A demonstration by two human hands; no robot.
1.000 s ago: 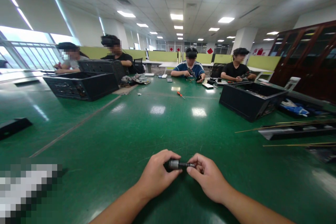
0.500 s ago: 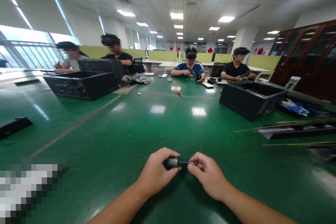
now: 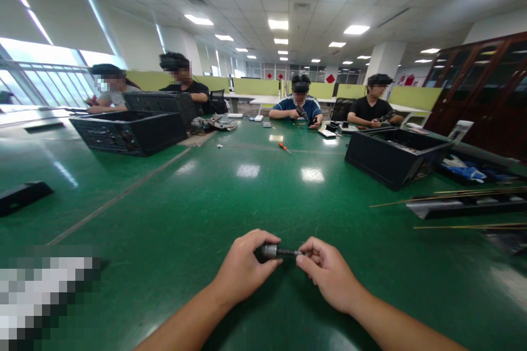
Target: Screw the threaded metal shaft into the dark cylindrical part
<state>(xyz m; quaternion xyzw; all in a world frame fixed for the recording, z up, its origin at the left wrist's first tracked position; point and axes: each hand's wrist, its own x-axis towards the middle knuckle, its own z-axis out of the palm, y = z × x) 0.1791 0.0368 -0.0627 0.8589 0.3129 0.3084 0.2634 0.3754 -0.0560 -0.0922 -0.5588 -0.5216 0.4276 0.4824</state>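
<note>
Low in the middle of the head view, my left hand (image 3: 241, 266) is curled around a small cylindrical metal part (image 3: 270, 252). It has a grey body, and a thin dark shaft (image 3: 286, 252) juts out to the right. My right hand (image 3: 329, 274) pinches the far end of that shaft between thumb and fingers. The fingertips hide what sits at the tip. Both hands are just above the green tabletop (image 3: 197, 203), and the part lies nearly level between them.
An orange screwdriver (image 3: 283, 146) lies farther out. Black computer cases stand at left (image 3: 132, 134) and right (image 3: 395, 156). Metal strips (image 3: 461, 204) with thin rods sit at the right, and a black piece (image 3: 24, 197) at the left. Several co-workers sit across the table.
My hands have drawn very slightly apart, so a little more of the shaft shows between them. The grips look the same, and the view has shifted slightly.
</note>
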